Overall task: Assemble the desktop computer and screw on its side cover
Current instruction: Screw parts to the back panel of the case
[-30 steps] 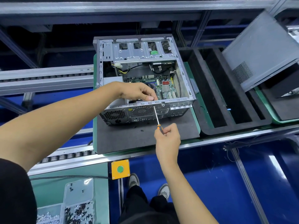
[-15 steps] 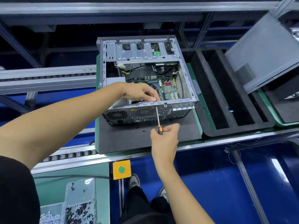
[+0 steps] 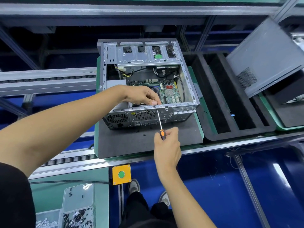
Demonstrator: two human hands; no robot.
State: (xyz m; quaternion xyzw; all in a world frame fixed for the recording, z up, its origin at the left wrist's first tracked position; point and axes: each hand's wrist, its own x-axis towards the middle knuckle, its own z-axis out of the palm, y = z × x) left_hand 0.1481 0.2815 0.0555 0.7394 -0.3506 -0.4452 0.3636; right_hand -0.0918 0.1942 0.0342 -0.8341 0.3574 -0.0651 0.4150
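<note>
Right hand [image 3: 167, 143] grips an orange-handled screwdriver [image 3: 159, 124], tip against the rear rim of the open computer case [image 3: 148, 83]. Left hand [image 3: 143, 96], fingers curled, pinches that rim. The case lies on a grey foam mat [image 3: 131, 145].

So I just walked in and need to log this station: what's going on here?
A person is working on an open computer case lying on a grey foam pad. The right hand grips a screwdriver with its tip against the case's rear edge, while the left hand rests on that edge beside it. The side cover is not yet on; it leans off to the right.
</note>
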